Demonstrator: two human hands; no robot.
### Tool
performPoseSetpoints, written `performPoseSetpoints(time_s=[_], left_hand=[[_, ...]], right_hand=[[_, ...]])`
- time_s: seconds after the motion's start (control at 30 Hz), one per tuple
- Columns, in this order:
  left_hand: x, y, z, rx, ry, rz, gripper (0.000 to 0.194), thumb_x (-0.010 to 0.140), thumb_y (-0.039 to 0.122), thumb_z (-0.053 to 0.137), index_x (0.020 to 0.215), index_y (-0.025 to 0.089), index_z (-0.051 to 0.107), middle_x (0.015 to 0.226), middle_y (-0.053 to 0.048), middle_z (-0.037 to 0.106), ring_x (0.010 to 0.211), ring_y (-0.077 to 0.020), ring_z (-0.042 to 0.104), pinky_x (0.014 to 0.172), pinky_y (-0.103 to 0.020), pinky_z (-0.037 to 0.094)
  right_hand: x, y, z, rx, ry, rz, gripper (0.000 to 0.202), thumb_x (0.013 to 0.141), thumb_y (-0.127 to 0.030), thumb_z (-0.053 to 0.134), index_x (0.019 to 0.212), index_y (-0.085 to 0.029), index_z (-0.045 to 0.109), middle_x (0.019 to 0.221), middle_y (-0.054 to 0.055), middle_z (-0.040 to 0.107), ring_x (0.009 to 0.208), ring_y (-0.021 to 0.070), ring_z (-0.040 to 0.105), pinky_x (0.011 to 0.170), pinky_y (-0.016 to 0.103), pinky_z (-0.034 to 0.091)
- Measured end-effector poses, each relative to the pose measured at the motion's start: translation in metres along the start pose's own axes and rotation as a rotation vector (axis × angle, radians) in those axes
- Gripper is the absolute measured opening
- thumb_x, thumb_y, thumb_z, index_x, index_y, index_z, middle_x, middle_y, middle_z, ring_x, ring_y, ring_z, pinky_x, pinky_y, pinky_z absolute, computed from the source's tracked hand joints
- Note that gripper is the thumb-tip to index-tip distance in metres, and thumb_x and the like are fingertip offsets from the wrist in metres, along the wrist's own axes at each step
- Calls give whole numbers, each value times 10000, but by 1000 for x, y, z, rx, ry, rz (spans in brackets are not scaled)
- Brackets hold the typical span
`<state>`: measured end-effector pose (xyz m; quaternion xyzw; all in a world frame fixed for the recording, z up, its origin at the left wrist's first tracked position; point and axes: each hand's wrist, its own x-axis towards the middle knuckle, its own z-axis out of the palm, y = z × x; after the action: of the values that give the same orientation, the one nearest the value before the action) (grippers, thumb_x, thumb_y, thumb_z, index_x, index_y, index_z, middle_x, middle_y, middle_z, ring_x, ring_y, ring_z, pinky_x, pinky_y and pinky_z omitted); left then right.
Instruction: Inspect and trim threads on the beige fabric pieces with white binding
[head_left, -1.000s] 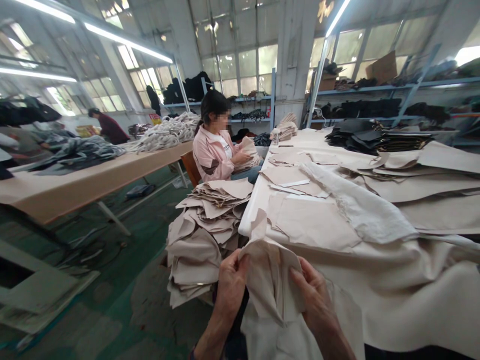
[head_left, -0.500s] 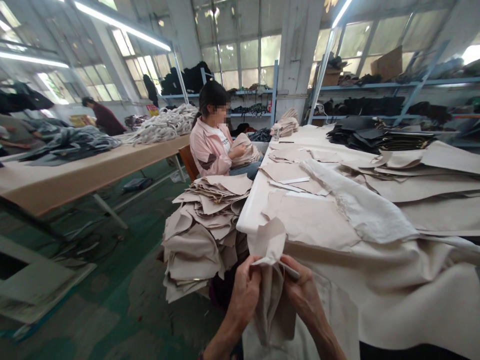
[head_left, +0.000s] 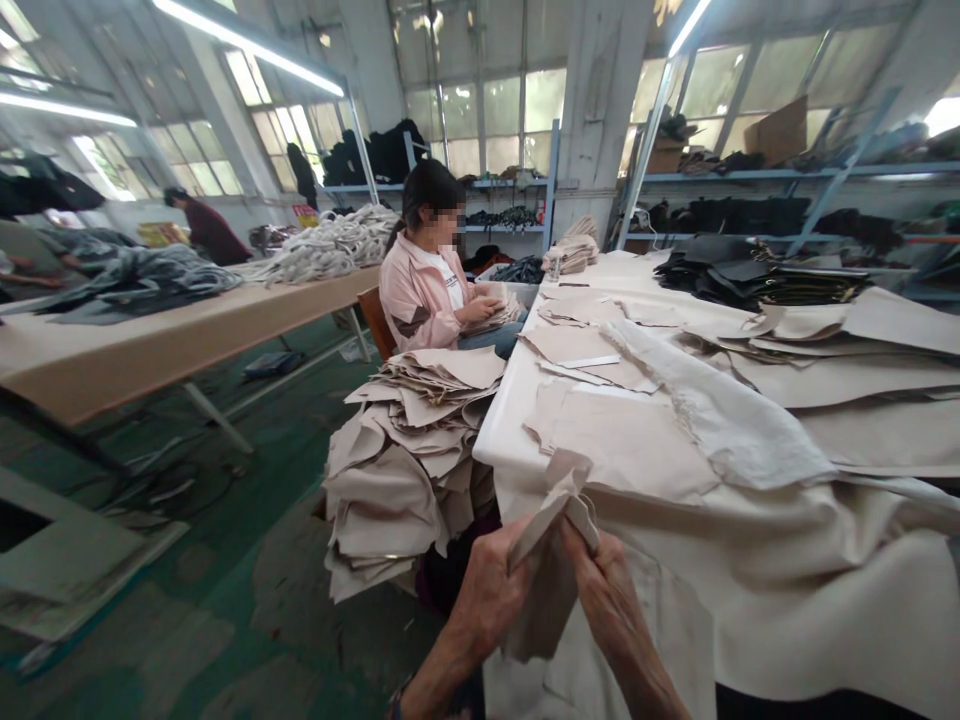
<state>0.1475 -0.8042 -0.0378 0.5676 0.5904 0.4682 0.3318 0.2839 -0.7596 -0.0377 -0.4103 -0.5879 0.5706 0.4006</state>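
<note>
A beige fabric piece (head_left: 551, 590) is held up at the near corner of the table, folded and bunched between both hands. My left hand (head_left: 491, 585) is closed on its left edge, thumb and fingers pinching the cloth. On the opposite side my right hand (head_left: 600, 575) grips a fold near the top. The upper end of the piece sticks up above the fingers. Beneath the hands hangs a larger pale cloth (head_left: 600, 670). Close by on the left is a tall stack of beige fabric pieces (head_left: 397, 490).
A white-topped table (head_left: 517, 420) carries flat beige pieces (head_left: 630, 440), a frayed white cloth strip (head_left: 720, 420) and a black stack (head_left: 720, 275). A co-worker in a pink jacket (head_left: 424, 285) sits beyond the stack, holding cloth. Another long table (head_left: 150, 365) stands left.
My hands have turned and refolded the fabric piece; its upper end has dropped and tilted right. The co-worker's hands and cloth have lowered toward the lap.
</note>
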Motion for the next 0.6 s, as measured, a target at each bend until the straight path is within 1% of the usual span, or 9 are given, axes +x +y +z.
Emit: performPoseSetpoints(time_s=[0.07,0.13,0.2,0.27,0.33,0.4,0.5,0.53,0.6], left_hand=[[4,-3,-6,-64,124,-67,289,786,130,445,957,170,675,875,-4,661,829,-168,569,742,-219,408],[7,-7,-7,-264,248,-191,167,725,141,501,777,148,659,693,3,612,670,-129,523,622,-201,379],[6,-7,-4,-613,155,-371,97,643,138,544,706,134,618,595,14,547,560,-100,461,548,-193,341],[1,-1,3,-906,2,-577,163,549,114,562,707,127,597,580,14,541,526,-95,456,532,-195,342],[-5,7,10,-1007,-58,-708,265,496,96,560,756,127,599,622,0,571,560,-115,496,556,-209,372],[-8,14,13,-968,-37,-672,260,518,117,553,774,127,600,633,-4,566,574,-119,496,556,-210,368],[-3,18,13,-696,11,-386,144,637,162,502,740,119,594,635,-1,521,578,-105,439,549,-202,334],[-1,18,12,-559,60,-292,126,683,179,487,731,120,587,642,1,508,593,-106,427,559,-203,335],[3,17,11,-305,156,-161,137,770,224,477,733,130,569,665,5,502,636,-115,428,599,-210,354]], right_hand=[[3,9,-5,189,-24,-1,311,820,-467,553,737,-168,551,619,-12,482,597,122,414,526,209,322],[8,20,-9,238,-23,-4,287,808,-446,560,836,-164,602,652,4,551,631,146,478,564,225,365],[14,29,-13,100,14,-35,297,793,-436,563,767,-143,607,647,18,567,626,151,486,572,236,375],[18,33,-14,-39,31,-99,293,784,-403,562,660,-138,573,632,20,553,620,146,476,579,241,376],[17,30,-12,-116,7,-134,253,795,-359,540,669,-140,561,620,19,545,604,151,484,565,253,381],[11,23,-8,-368,96,-227,216,816,-311,501,847,-117,591,687,53,587,632,194,539,565,295,420],[-7,10,3,-826,451,-622,321,818,-206,535,1106,-64,540,985,176,608,912,306,582,730,421,482],[-14,7,8,-855,522,-789,312,808,-149,561,1108,-68,540,1036,183,587,991,306,559,803,426,476],[-24,5,16,-754,480,-1014,251,797,-43,570,1044,-88,559,1005,151,577,1020,247,550,867,354,474]])
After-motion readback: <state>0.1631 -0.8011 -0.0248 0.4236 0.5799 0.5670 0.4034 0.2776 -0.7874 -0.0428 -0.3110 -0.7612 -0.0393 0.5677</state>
